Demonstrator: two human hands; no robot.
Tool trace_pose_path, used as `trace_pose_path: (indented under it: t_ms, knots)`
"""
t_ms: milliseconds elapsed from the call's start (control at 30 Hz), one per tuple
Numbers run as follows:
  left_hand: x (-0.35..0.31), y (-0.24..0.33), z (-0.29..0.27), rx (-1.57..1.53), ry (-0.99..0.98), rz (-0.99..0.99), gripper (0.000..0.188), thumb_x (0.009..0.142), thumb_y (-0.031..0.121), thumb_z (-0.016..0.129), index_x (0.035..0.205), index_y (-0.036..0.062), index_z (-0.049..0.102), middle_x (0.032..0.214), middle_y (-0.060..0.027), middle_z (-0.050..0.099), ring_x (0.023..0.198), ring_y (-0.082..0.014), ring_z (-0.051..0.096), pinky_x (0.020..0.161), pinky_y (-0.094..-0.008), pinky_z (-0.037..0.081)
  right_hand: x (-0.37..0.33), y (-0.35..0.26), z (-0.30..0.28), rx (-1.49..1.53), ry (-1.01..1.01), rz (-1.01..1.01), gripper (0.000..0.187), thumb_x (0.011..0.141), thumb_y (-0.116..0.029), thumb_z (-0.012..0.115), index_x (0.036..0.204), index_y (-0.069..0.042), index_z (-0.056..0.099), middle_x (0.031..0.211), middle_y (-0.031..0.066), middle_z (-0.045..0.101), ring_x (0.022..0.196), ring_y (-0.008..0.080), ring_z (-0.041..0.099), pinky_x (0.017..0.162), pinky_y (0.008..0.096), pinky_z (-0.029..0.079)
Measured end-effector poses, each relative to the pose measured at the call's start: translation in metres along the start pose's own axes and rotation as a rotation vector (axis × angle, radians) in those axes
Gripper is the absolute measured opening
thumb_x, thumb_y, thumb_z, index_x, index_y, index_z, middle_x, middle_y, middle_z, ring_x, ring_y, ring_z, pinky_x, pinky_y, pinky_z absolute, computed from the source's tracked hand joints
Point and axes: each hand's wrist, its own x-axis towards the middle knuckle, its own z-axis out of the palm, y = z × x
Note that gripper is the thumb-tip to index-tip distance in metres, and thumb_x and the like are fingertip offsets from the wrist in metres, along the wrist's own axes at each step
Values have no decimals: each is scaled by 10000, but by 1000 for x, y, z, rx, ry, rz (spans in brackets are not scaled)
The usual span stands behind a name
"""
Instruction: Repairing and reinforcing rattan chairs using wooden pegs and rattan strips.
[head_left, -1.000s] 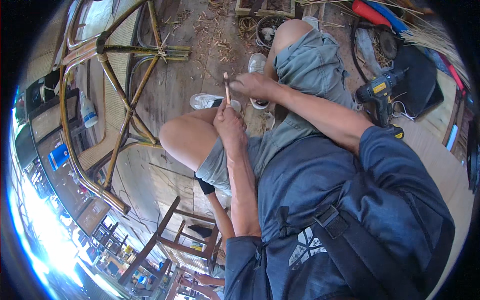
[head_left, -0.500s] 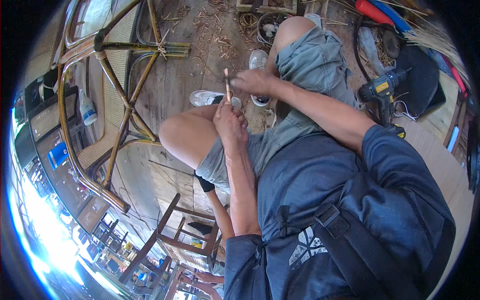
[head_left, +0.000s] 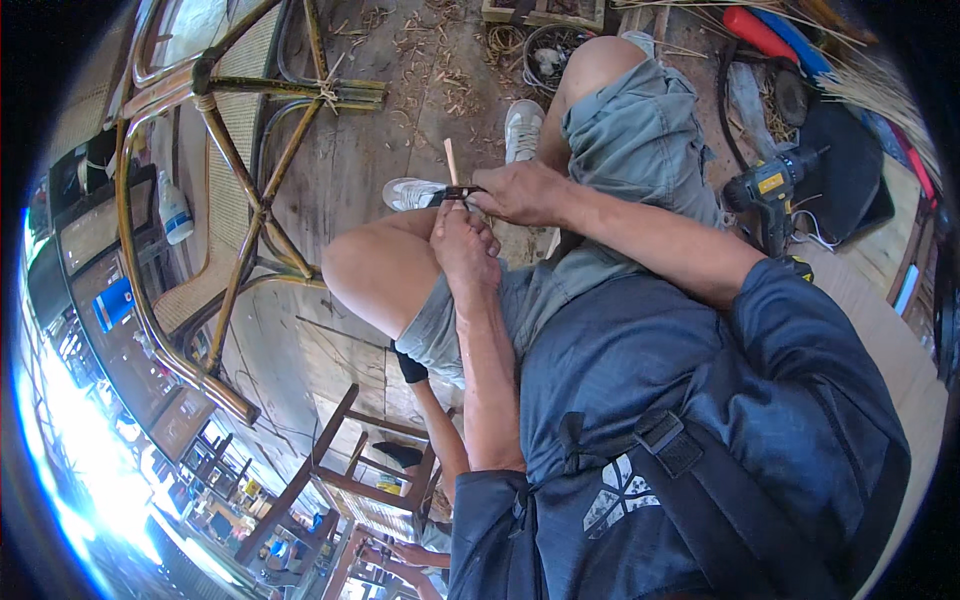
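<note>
One slim wooden stick (head_left: 451,160) juts far-ward above the plank floor (head_left: 375,150), pinched in the grip of the left hand (head_left: 466,248), while the right hand (head_left: 525,192), fingers closed on a small dark tool (head_left: 460,192), has drawn nearer along it, apparently ending a stroke.

Left hand (head_left: 465,243) fisted, right hand (head_left: 522,193) curled beside.
</note>
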Motion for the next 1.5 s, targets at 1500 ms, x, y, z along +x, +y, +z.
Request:
trace_pose_path:
  t_ms: [1500]
  knots:
    - [-4,7,6,41,-140,-75,219,877,160,391,1017,70,533,614,34,426,412,-54,334,362,-199,267,12,21,-13,243,-52,76,388,864,-410,443,961,-52,558,923,209,597,882,379,570,753,437,445]
